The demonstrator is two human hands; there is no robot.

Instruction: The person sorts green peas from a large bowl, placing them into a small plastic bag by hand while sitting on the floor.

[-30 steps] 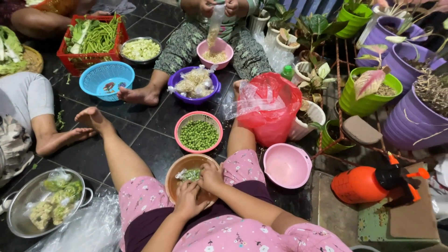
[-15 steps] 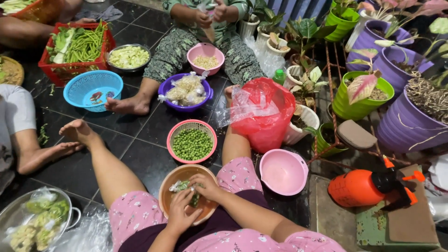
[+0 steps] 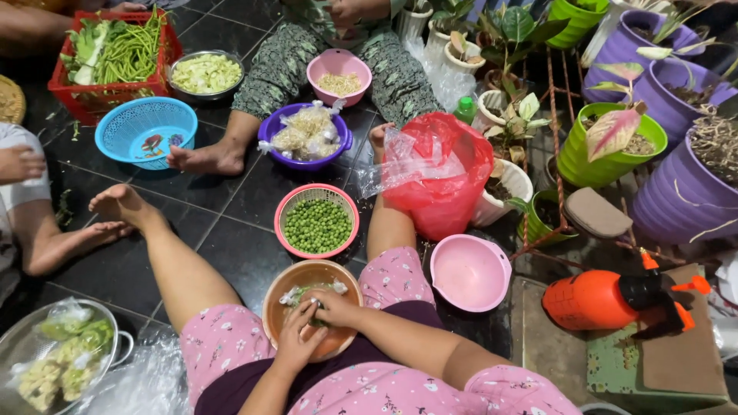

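Hands (image 3: 319, 319) shelling pods over the brown bowl (image 3: 277, 307).
Both are pinching a pod (image 3: 307, 296); keeping low helps peas drop inside.

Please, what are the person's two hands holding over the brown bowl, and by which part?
Both the left hand and right hand pinch a small green pod over the brown bowl. The fingers hide which part they grip.
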